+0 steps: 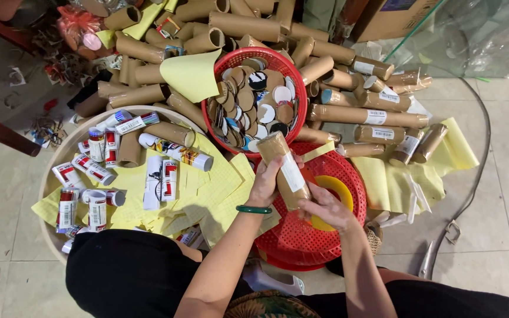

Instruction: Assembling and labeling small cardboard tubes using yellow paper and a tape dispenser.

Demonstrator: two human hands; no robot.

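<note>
Tube: brown cardboard tube (285,169) held upright-tilted between both hands, above the upturned red basket (301,235)
Left hand (266,184): fingers closed around its middle; green bangle (254,209) at wrist
Right hand (327,209): gripping its lower end

Cardboard tube (285,171) lower end hidden under right hand (327,208); tube pile (248,23) cut off at top edge.

Basket (219,76) of discs (248,106) lies behind stacked baskets (290,241), tubes (360,115) around.
</note>
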